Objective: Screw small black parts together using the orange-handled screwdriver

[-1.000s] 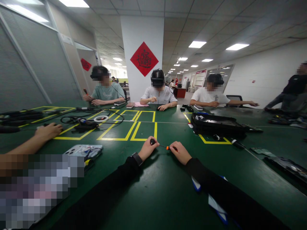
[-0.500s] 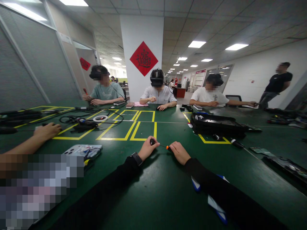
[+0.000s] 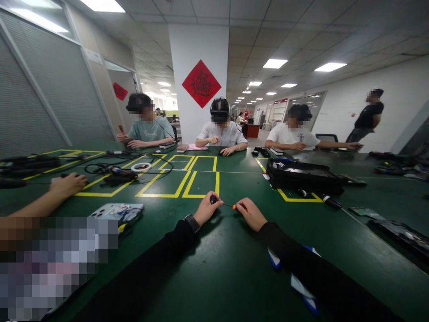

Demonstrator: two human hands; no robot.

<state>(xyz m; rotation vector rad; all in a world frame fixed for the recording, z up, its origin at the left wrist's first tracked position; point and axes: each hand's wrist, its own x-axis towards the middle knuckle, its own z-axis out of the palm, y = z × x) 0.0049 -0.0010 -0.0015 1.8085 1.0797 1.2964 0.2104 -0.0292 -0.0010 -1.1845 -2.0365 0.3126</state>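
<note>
My left hand is closed in a pinch on a small black rounded part. Opposite it, my right hand grips a screwdriver by its dark handle, most of which the fingers cover. The screwdriver's orange collar shows at the fingertips, and its thin shaft points left to the black part. Whether the tip touches that part I cannot tell. Both hands are low over the green table.
At the left, a co-worker's hand rests near black cables. A silvery device lies nearer me. To the right stand a black open casing and a black-handled tool. Blue-and-white pieces lie beside my right sleeve.
My right fingers have shifted slightly around the screwdriver, and more of its handle shows. My left hand stays in place. The person standing at the far right has moved left.
</note>
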